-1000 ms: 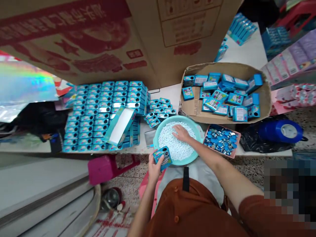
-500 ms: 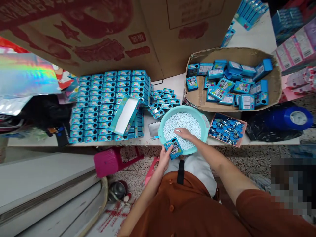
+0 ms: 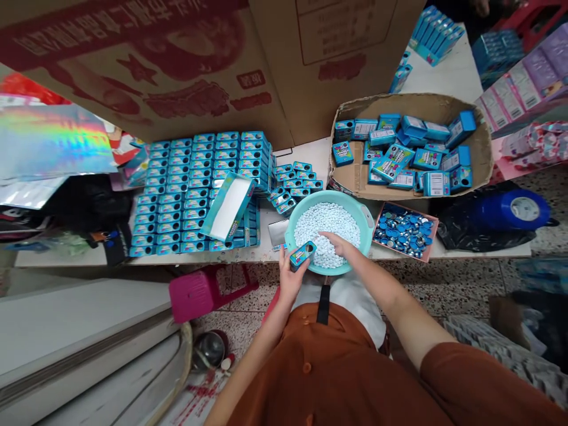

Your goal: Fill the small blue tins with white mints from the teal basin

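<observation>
In my left hand (image 3: 291,278) is a small blue candy tin (image 3: 302,254), its top with a dark round hole turned up, at the near left rim of a mint-green basin (image 3: 367,239). My fingers and thumb grip the tin by its sides. Small white candies (image 3: 326,219) fill much of the basin. Over the candies is my right hand (image 3: 338,242), fingers stretched out toward the left and touching the heap; no tin is in it. Its underside is hidden, so candies there cannot be made out.
Stacked blue tins (image 3: 177,201) stand at left, an open blue-and-white box (image 3: 231,207) on them. Loose tins (image 3: 295,180) lie behind the basin. A cut carton (image 3: 350,186) holds more boxes; a pink tray (image 3: 429,248) holds blue caps. A large carton (image 3: 284,71) rises behind.
My left hand has tilted the tin so its holed top faces up instead of its lettered face. My right hand has shifted slightly right, and its fingers have stretched out over the candies.
</observation>
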`<state>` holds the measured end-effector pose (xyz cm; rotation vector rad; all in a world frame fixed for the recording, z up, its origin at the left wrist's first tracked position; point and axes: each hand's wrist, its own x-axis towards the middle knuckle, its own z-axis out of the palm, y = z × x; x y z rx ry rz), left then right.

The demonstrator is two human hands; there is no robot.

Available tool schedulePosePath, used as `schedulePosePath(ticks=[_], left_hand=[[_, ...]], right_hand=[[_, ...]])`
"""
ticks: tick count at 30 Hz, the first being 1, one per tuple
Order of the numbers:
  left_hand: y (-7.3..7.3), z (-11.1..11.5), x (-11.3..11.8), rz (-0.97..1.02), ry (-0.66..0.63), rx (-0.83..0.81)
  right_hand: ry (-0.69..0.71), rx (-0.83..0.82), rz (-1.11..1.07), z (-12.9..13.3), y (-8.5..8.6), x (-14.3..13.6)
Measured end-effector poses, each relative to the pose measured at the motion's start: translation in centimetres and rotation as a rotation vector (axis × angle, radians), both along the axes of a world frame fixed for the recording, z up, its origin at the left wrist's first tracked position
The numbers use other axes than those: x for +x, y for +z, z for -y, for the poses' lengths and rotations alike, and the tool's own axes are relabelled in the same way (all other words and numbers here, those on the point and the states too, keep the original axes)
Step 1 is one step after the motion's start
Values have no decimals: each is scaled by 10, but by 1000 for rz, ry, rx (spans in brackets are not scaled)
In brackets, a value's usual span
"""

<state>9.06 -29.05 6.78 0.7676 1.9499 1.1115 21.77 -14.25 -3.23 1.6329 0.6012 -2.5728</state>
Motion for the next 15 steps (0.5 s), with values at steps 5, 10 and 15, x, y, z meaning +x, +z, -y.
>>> schedulePosePath(ticks=[5,10,15], left_hand=[[6,-8,-3,-101,-105,104],[-2,-15,0,-85,-118,122],[2,-24,6,-179,-201,135]], right_hand=[[-219,-61,-195,2,21,-3],[-550,-4,-260,-8,58,-1],[-751,4,-279,-12,100,4]])
